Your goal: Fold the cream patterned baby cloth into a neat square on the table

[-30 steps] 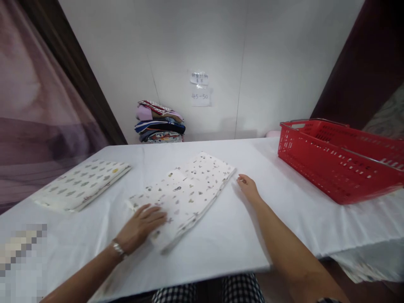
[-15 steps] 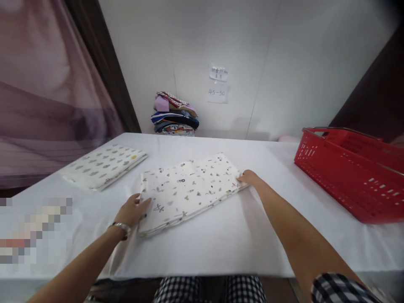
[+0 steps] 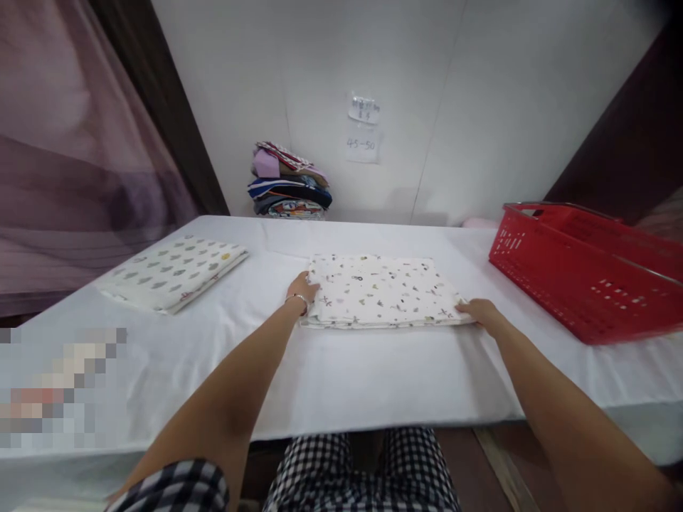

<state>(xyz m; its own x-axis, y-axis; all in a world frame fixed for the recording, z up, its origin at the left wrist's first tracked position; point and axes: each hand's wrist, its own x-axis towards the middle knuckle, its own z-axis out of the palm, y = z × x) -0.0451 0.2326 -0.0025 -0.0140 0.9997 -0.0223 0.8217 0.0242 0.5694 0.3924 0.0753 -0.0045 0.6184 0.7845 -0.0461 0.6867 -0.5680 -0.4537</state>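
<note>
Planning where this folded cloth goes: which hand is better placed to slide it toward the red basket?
Probably the left hand: it sits at the folded cloth's far side from the red basket.

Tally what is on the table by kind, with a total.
Folded printed cloths: 2, one between left hand and right hand, one at left.
Red basket: 1.
Clothes stack: 1.
Total: 4.
</note>
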